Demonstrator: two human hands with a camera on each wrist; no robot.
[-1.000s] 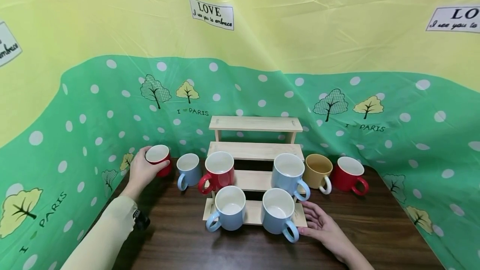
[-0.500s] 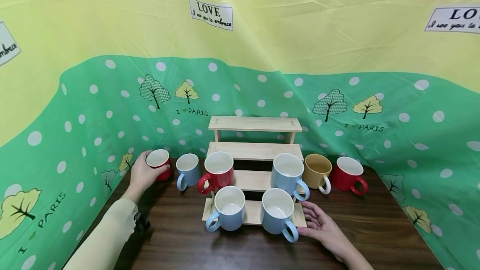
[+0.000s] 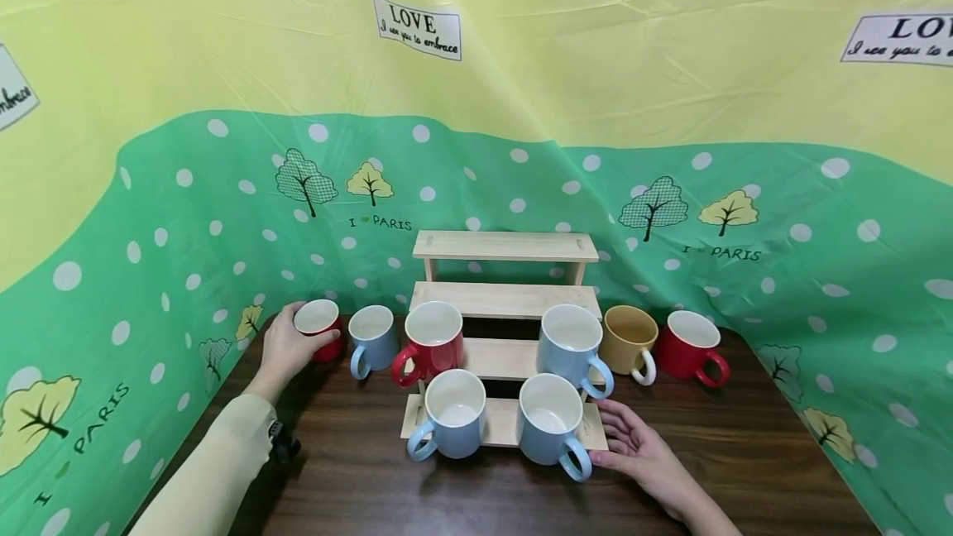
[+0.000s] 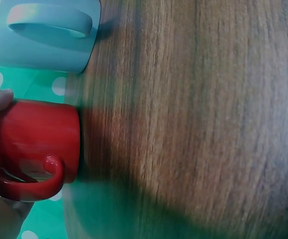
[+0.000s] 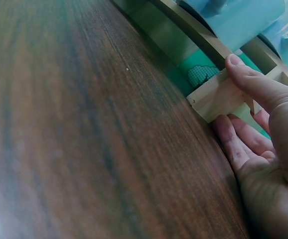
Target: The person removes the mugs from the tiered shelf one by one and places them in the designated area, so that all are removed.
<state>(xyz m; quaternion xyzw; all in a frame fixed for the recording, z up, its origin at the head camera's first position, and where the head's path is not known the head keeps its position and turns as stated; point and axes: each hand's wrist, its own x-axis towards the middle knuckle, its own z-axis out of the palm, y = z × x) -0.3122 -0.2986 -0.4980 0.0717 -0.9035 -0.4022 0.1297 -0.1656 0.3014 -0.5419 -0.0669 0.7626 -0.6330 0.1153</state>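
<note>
Our left grip (image 3: 283, 350) curls round a red mug (image 4: 39, 132) at the left of the counter (image 3: 372, 478), beside a blue mug (image 3: 380, 344); our right grip (image 3: 639, 452) pinches the wooden rack (image 3: 506, 300). We read "LOVE" and "PARIS" on the cloth (image 3: 484, 168).

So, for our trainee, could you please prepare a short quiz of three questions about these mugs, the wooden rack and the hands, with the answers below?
1. How many mugs stand on the wooden rack?
2. True or false: the yellow mug has a white handle.
3. Fill the gap: the left hand grips the ____.

Key:
1. Four, two on each of the two lowest steps.
2. True.
3. Red mug.
</note>
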